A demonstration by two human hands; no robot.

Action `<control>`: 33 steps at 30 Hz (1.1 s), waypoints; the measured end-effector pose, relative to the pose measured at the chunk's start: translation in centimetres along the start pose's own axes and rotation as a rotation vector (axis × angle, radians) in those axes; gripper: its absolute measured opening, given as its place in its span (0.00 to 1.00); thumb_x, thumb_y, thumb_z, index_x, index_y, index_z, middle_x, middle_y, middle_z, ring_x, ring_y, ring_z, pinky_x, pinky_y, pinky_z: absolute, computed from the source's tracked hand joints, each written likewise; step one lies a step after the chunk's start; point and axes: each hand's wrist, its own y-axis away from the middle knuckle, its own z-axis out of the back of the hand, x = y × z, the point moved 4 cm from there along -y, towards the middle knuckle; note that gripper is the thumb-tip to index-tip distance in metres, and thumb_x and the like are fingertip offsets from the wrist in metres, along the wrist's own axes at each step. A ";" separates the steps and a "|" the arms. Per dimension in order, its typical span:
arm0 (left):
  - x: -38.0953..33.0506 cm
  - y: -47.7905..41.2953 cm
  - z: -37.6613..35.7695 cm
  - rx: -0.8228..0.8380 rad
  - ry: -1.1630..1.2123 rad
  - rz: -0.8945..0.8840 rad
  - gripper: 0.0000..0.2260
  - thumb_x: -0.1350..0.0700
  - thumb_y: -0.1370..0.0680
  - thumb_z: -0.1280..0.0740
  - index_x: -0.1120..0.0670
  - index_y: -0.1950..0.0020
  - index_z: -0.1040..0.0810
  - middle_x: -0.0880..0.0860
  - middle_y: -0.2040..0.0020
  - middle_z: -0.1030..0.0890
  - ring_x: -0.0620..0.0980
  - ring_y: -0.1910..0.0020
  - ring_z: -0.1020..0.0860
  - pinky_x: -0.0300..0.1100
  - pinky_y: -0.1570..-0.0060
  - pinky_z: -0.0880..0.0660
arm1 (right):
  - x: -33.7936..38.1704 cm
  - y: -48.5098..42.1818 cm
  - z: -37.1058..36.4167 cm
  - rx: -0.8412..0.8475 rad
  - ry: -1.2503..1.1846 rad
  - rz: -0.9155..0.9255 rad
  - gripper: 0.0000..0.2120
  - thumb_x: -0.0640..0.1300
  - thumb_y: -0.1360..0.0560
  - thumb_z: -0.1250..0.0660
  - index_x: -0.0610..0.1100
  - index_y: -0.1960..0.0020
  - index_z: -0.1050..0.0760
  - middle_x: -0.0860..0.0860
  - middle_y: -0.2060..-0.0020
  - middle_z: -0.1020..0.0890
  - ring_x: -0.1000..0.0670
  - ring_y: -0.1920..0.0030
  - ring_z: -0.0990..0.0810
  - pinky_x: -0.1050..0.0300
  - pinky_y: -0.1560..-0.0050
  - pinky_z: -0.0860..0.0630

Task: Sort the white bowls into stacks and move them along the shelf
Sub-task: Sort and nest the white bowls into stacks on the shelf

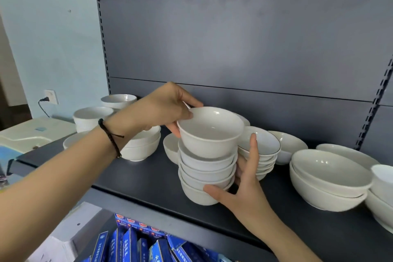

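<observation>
On the dark shelf [144,178], the left hand [168,110] pinched the rim of the top bowl [212,134], which sat tilted on the stack of white bowls [204,169]. The right hand [244,178], fingers spread wide, held the stack's side.

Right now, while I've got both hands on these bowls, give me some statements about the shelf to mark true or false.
1. The left hand grips the top bowl at its rim. True.
2. The right hand hangs clear of the stack. False: it holds the stack, with its thumb at the lowest bowl.
3. The shelf is white. False: it is dark; the bowls are white.
4. Blue boxes sit below the shelf. True.
5. A black cord circles the right wrist. False: the cord is on the left wrist.
</observation>
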 end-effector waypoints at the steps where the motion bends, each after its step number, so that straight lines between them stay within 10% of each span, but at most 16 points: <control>1: 0.1 0.0 -0.3 -0.014 -0.031 0.000 0.14 0.68 0.24 0.35 0.54 0.44 0.17 0.46 0.66 0.15 0.52 0.66 0.16 0.44 0.66 0.18 | 0.0 0.0 0.0 -0.005 -0.001 0.008 0.59 0.61 0.38 0.22 0.78 0.32 0.69 0.71 0.29 0.35 0.63 0.26 0.37 0.47 0.23 0.40; 10: 0.1 0.5 -1.2 -0.173 -0.204 0.011 0.15 0.65 0.25 0.33 0.50 0.44 0.16 0.48 0.59 0.17 0.57 0.64 0.16 0.44 0.64 0.17 | -0.2 0.1 0.1 0.005 -0.014 0.045 0.57 0.56 0.35 0.23 0.78 0.32 0.68 0.67 0.26 0.37 0.63 0.26 0.39 0.49 0.23 0.41; 16: -0.1 0.5 -1.5 -0.285 -0.400 -0.030 0.13 0.59 0.27 0.32 0.40 0.52 0.16 0.38 0.67 0.22 0.40 0.65 0.23 0.39 0.59 0.25 | -0.1 0.1 0.0 0.013 0.000 0.040 0.55 0.56 0.34 0.23 0.79 0.33 0.67 0.65 0.25 0.40 0.64 0.26 0.41 0.54 0.24 0.42; 23: 1.6 0.1 -1.5 -0.249 -0.119 0.002 0.12 0.59 0.26 0.29 0.40 0.59 0.18 0.41 0.71 0.22 0.41 0.71 0.27 0.34 0.65 0.30 | -0.1 0.2 -0.1 0.028 0.019 0.029 0.52 0.58 0.34 0.24 0.81 0.33 0.63 0.66 0.23 0.46 0.64 0.24 0.45 0.51 0.22 0.44; 33: 3.9 0.6 -2.5 -0.323 0.148 0.003 0.11 0.62 0.26 0.29 0.45 0.58 0.15 0.57 0.53 0.15 0.57 0.48 0.19 0.49 0.41 0.25 | 0.1 0.3 -0.1 0.035 0.054 0.017 0.48 0.59 0.34 0.26 0.82 0.34 0.61 0.73 0.26 0.48 0.70 0.26 0.47 0.66 0.28 0.44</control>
